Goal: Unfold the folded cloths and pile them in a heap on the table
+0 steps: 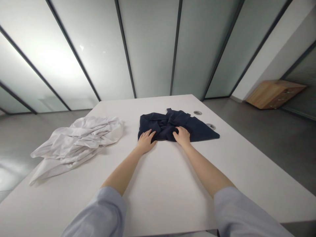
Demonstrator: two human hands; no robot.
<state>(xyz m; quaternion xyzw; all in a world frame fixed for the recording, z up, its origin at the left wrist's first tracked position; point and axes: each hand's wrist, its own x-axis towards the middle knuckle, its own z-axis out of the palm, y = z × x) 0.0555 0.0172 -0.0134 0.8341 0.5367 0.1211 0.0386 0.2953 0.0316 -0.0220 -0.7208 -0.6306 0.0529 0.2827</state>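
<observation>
A dark navy garment (201,128) lies crumpled across the middle of the white table, its right side spread flat to a point. My left hand (146,141) rests on its near left edge with the fingers apart. Farther right, my right hand (182,135) has its fingers curled into the bunched cloth, thumb towards the left; the fingertips are partly hidden in the folds. The garment's exact kind cannot be made out. To the left of both hands, a heap of white cloth (81,138) lies loosely folded.
The white table (168,191) extends beneath both cloths to its near edge. Two round cable holes (197,113) show near its right side, one partly covered by the navy cloth. A wooden cabinet (270,93) stands on the floor at right. Frosted glass panels (150,49) line the back.
</observation>
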